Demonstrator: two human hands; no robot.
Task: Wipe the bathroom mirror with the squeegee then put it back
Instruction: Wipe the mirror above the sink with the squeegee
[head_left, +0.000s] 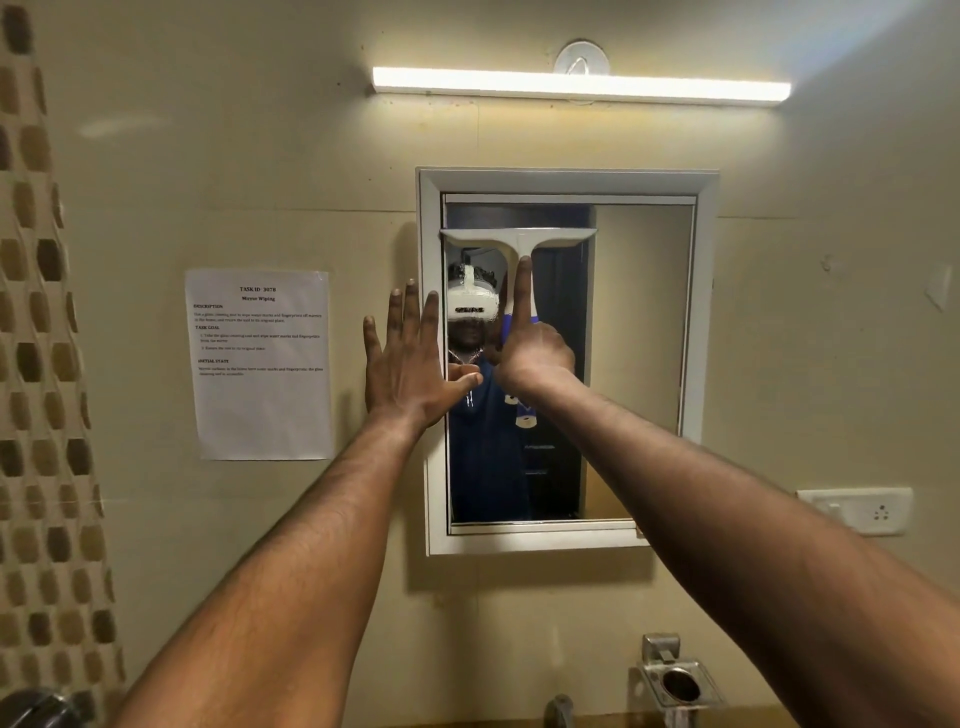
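The white-framed mirror (641, 364) hangs on the beige wall straight ahead. A white squeegee (517, 240) with a blue grip lies flat against the upper left part of the glass, blade on top and level. My right hand (535, 353) is shut on its handle, with the forefinger stretched up along the stem. My left hand (410, 364) is open, fingers spread and pointing up, pressed against the mirror's left frame edge and the wall, with the thumb over the glass.
A printed task sheet (260, 364) is taped to the wall left of the mirror. A tube light (582, 85) glows above. A switch socket (857, 511) sits at the right. Below are a metal holder (678, 680) and a tap (558, 712).
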